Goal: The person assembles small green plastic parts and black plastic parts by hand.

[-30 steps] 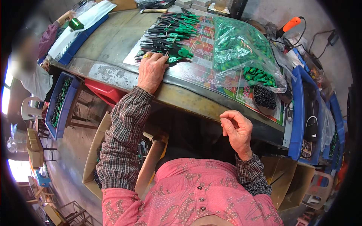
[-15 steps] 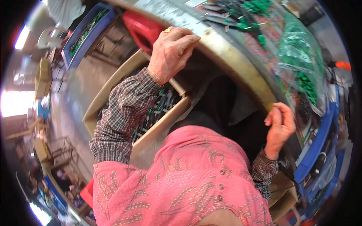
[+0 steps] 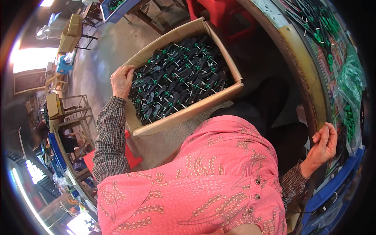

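My left hand (image 3: pixel 122 81) is at the left end of an open cardboard box (image 3: pixel 184 114), its fingers curled over the rim. Inside the box lies a thick layer of small black pieces (image 3: pixel 178 78) with green parts and thin metal pins. My right hand (image 3: pixel 322 145) rests by the edge of the worktable (image 3: pixel 299 64), fingers loosely curled in, with nothing visible in them. Close to it on the table are a clear plastic bag (image 3: pixel 350 84) of green parts and a blue tray (image 3: pixel 333 188).
Red plastic stools (image 3: pixel 217 11) stand beyond the box, and another red stool (image 3: pixel 135 156) is close behind my left forearm. More black-and-green pieces (image 3: pixel 319 29) are spread on the far tabletop. At the upper left are a blue bin (image 3: pixel 113 9) and cardboard boxes (image 3: pixel 70 33).
The view has swung left, bringing the whole box into sight. My left hand has gone from the table's edge to the box's left end. My right hand stays by the table edge.
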Demonstrator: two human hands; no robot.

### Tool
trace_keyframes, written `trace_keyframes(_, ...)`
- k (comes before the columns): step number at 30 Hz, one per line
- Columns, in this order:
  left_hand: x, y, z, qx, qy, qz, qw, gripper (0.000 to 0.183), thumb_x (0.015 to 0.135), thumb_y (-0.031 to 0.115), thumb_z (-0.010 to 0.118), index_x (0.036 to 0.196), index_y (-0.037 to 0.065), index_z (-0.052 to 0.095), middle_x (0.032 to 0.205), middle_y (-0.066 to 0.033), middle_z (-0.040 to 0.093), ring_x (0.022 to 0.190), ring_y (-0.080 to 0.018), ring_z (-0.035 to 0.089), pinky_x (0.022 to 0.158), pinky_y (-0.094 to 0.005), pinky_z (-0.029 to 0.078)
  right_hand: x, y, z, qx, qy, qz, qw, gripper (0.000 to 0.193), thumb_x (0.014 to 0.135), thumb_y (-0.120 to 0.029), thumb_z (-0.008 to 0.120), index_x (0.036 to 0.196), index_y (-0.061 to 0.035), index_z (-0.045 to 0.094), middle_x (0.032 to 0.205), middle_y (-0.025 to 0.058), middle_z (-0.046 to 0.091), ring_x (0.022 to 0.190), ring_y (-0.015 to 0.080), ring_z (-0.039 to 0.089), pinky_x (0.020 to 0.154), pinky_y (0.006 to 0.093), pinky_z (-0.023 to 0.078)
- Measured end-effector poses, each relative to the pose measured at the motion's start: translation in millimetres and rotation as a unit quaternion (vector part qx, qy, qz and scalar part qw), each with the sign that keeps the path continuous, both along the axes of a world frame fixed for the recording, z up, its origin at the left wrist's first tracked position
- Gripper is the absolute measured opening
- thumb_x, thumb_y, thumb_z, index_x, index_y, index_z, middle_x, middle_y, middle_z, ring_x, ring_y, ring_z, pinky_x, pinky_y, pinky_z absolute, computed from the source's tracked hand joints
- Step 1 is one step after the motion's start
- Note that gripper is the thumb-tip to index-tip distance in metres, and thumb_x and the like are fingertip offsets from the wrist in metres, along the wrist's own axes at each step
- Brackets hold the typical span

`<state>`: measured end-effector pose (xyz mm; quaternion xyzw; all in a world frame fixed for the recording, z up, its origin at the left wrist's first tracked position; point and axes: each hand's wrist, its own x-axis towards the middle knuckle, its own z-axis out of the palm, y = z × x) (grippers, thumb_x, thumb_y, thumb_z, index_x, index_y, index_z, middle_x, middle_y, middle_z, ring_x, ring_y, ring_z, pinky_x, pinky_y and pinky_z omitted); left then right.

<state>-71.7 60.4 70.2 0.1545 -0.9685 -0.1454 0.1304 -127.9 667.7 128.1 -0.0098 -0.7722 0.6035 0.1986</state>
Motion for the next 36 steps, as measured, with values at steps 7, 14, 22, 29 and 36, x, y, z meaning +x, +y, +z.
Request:
trace_keyframes(7, 40.7, -25.2, -39.3, 0.041, -0.046, 0.040, 0.997, 0.020, 0.077, 0.012, 0.068, 0.097, 0.006, 0.070, 0.089, -0.0115, 0.065, 0.080, -0.0288, 0.065, 0.075, -0.0360, 0.051, -0.2, -0.2, -1.2, 0.006, 0.009, 0.003, 1.000, 0.013, 0.093, -0.003, 0.059, 0.102, 0.0048, 0.063, 0.067, -0.0006, 0.051, 0.053, 0.0034, 0.042, 0.050, 0.0183, 0.037)
trace_keyframes(14, 43.2, 9.5, -65.0, -0.078, -0.087, -0.015, 0.993, 0.042, 0.076, 0.012, 0.071, 0.116, 0.015, 0.061, 0.111, -0.0078, 0.057, 0.101, -0.0293, 0.059, 0.082, -0.0406, 0.050, 0.7, -3.6, -2.6, 0.013, 0.014, 0.001, 1.000, 0.013, 0.093, -0.004, 0.059, 0.102, 0.0048, 0.063, 0.067, -0.0005, 0.051, 0.053, 0.0035, 0.042, 0.051, 0.0182, 0.038)
trace_keyframes(22, 38.2, 15.8, -60.9, -0.141, -0.127, -0.001, 0.982, 0.032, 0.079, 0.017, 0.066, 0.110, 0.013, 0.060, 0.109, -0.0096, 0.058, 0.093, -0.0311, 0.063, 0.077, -0.0423, 0.051, 1.3, -5.7, -1.0, 0.033, 0.020, -0.010, 0.999, 0.012, 0.093, -0.002, 0.057, 0.101, 0.0046, 0.063, 0.067, 0.0001, 0.051, 0.053, 0.0045, 0.042, 0.051, 0.0179, 0.037)
trace_keyframes(29, -5.8, 74.3, 11.3, 0.208, -0.025, 0.013, 0.978, 0.026, 0.084, 0.007, 0.061, 0.110, 0.004, 0.062, 0.094, -0.0056, 0.067, 0.084, -0.0119, 0.063, 0.073, -0.0288, 0.052, 4.8, -14.1, 8.0, 0.058, 0.011, -0.020, 0.998, 0.012, 0.092, -0.002, 0.058, 0.102, 0.0027, 0.064, 0.070, -0.0005, 0.052, 0.056, 0.0043, 0.044, 0.051, 0.0171, 0.036)
trace_keyframes(36, -40.9, 207.7, 52.0, 0.615, -0.127, -0.131, 0.767, 0.020, 0.092, 0.006, 0.053, 0.108, -0.001, 0.061, 0.089, -0.0018, 0.062, 0.071, -0.0071, 0.055, 0.065, -0.0226, 0.048, 18.5, -41.5, 21.5, 0.065, -0.050, -0.007, 0.997, 0.009, 0.088, 0.001, 0.061, 0.095, 0.0003, 0.065, 0.074, -0.0003, 0.056, 0.057, 0.0045, 0.048, 0.053, 0.0181, 0.038)
